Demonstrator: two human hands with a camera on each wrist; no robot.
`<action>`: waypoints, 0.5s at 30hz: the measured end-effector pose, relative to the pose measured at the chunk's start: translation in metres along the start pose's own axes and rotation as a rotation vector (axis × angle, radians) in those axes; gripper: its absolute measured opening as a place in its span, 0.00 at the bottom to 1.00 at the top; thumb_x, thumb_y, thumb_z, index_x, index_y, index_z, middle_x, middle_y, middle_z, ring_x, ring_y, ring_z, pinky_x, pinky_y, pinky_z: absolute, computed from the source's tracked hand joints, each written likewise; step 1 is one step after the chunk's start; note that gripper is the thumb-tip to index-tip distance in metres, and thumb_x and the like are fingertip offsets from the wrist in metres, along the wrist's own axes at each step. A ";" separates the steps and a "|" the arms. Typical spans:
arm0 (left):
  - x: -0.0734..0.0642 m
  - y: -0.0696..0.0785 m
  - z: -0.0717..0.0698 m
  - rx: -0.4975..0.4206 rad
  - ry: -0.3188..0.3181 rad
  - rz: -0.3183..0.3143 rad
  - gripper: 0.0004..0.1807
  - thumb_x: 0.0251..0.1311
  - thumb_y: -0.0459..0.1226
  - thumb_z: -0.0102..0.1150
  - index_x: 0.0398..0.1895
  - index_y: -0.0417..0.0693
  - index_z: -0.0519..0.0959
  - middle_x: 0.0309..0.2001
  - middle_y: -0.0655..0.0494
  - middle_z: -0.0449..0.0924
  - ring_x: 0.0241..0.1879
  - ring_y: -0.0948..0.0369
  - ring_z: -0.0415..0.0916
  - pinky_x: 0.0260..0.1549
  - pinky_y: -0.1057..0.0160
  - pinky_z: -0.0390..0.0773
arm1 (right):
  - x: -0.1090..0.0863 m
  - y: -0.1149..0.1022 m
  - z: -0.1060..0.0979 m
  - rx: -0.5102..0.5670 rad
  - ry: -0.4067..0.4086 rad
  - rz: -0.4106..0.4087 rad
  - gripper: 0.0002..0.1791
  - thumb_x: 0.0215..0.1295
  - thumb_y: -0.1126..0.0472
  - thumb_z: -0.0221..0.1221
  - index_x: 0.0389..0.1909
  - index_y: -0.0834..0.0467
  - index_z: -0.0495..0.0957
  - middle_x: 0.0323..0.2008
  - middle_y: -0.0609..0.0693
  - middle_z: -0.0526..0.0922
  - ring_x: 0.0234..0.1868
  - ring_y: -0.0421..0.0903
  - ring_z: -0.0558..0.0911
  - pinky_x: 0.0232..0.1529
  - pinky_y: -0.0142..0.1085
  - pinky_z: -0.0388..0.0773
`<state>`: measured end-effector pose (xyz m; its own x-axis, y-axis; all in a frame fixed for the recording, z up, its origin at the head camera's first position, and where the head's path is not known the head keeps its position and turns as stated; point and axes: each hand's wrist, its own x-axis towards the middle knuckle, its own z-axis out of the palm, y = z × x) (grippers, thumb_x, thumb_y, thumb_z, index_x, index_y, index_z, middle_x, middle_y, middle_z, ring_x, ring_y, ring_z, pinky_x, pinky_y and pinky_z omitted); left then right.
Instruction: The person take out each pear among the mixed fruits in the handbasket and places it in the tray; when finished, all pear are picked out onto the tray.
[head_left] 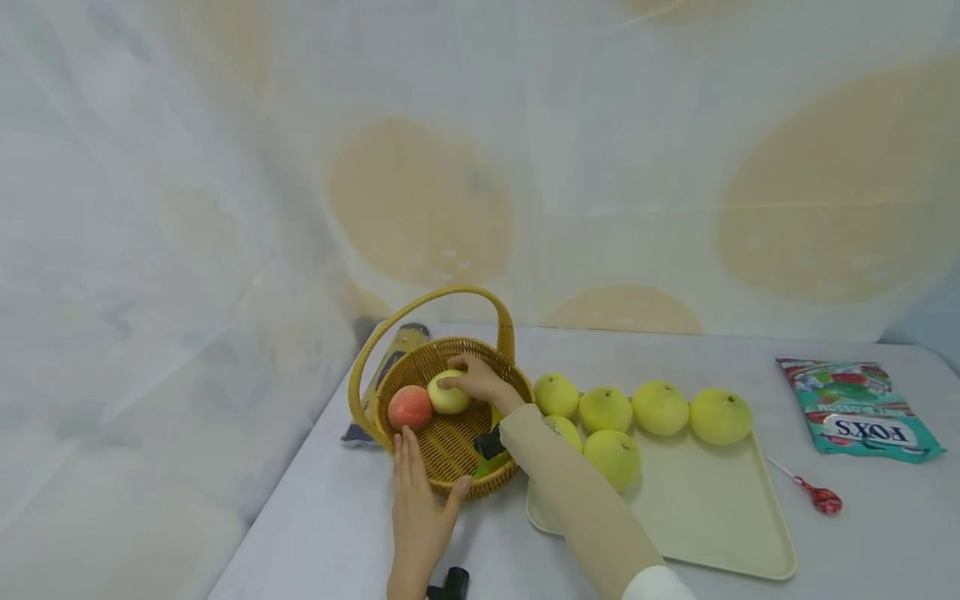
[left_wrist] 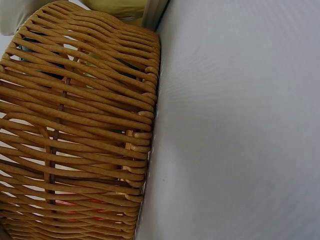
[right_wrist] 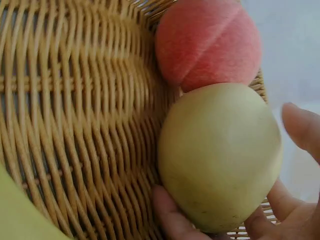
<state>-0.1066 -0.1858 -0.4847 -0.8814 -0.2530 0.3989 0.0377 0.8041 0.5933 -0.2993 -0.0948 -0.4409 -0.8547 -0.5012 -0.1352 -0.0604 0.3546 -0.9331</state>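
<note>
A brown wicker basket (head_left: 450,446) with an arched handle stands on the table at centre left. Inside it a red peach (head_left: 410,407) touches a pale yellow-green round fruit (right_wrist: 220,155). My right hand (head_left: 480,382) reaches into the basket, its fingers curled round the pale fruit; the thumb (right_wrist: 302,127) lies at its side in the right wrist view. With fingers straight, my left hand (head_left: 422,500) rests against the basket's near side. The left wrist view has only the basket's woven wall (left_wrist: 75,125) and the table. My right forearm partly covers something yellow-green in the basket.
Right of the basket, a cream tray (head_left: 705,508) bears several yellow-green citrus fruits (head_left: 613,458). Farther right lie a teal Fox's candy bag (head_left: 858,412) and a red lollipop (head_left: 825,500). A dark and yellow packet (head_left: 408,340) lies behind the basket, near the table's left edge.
</note>
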 end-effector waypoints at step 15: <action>0.000 0.001 -0.002 -0.018 0.007 0.013 0.58 0.52 0.50 0.69 0.77 0.40 0.42 0.77 0.38 0.44 0.77 0.43 0.40 0.68 0.37 0.56 | -0.010 0.004 -0.002 -0.051 -0.106 -0.038 0.42 0.56 0.57 0.69 0.71 0.56 0.62 0.69 0.58 0.65 0.64 0.55 0.70 0.61 0.46 0.72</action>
<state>-0.1058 -0.1859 -0.4830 -0.8772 -0.2464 0.4120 0.0578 0.7977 0.6002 -0.2923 -0.0869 -0.4422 -0.7921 -0.5950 -0.1366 -0.1206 0.3720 -0.9204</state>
